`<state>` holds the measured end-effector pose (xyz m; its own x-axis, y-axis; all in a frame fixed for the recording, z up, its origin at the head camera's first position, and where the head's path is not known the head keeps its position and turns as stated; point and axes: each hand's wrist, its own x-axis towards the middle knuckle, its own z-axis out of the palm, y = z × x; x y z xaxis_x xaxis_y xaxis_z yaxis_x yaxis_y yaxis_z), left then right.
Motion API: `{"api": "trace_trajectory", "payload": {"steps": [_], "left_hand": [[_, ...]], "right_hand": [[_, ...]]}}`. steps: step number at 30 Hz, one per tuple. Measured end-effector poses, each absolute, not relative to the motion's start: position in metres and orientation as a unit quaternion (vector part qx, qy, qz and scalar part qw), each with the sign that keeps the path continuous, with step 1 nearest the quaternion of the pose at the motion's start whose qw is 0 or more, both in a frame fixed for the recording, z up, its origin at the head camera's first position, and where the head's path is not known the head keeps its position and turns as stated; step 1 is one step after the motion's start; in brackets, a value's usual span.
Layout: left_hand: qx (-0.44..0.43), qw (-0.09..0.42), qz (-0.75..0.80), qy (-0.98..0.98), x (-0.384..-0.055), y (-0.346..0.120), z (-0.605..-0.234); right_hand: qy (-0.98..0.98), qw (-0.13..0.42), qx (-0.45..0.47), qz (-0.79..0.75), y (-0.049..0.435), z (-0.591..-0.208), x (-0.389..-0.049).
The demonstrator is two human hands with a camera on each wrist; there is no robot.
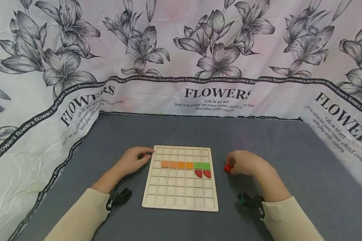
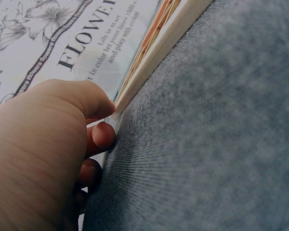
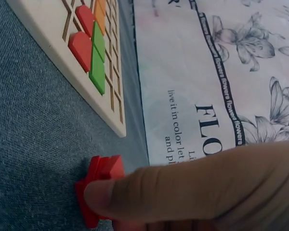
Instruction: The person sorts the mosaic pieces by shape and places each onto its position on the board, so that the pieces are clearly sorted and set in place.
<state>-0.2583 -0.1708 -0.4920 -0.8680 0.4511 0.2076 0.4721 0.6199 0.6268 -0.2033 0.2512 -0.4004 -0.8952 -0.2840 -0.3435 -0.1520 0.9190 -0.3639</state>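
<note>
A square wooden grid board (image 1: pixel 166 202) lies flat on the dark grey surface. Across one of its rows run several orange tiles (image 1: pixel 181 165), then two green tiles (image 1: pixel 202 165). Below the green ones sit two red rounded tiles (image 1: pixel 198 173). My left hand (image 1: pixel 136 159) rests beside the board, a fingertip against its far left corner and the other fingers loosely bent. To the right of the board, my right hand (image 1: pixel 245 163) pinches several small red tiles (image 3: pixel 106 168) in a cluster low at the surface. Fingers partly hide that cluster.
A white floral cloth (image 1: pixel 157 97) with printed lettering stands behind and along both sides of the surface. Each wrist carries a black strap mount (image 1: pixel 119 196). Light sleeves (image 1: pixel 79 214) cover the forearms.
</note>
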Motion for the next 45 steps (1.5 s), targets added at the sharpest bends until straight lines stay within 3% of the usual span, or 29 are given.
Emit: {"api": "trace_trajectory", "payload": {"steps": [12, 23, 27, 36, 45], "left_hand": [[-0.263, 0.020, -0.350, -0.899, -0.259, -0.172, -0.490], [-0.259, 0.018, -0.349, -0.900, -0.258, -0.171, -0.489], [-0.257, 0.018, -0.347, -0.902, -0.258, -0.171, -0.490], [-0.256, 0.012, -0.355, -0.899, -0.259, -0.169, -0.492], [-0.255, 0.014, -0.352, -0.900, -0.257, -0.170, -0.491]], "right_hand": [[0.964, 0.167, -0.127, -0.163, 0.255, -0.394, -0.206], [0.942, 0.084, -0.171, -0.276, 0.255, -0.391, -0.208], [0.922, 0.073, -0.168, -0.342, 0.244, -0.392, -0.206], [0.899, 0.104, -0.183, -0.384, 0.207, -0.400, -0.196], [0.921, 0.033, -0.250, -0.298, 0.157, -0.433, -0.179]]}}
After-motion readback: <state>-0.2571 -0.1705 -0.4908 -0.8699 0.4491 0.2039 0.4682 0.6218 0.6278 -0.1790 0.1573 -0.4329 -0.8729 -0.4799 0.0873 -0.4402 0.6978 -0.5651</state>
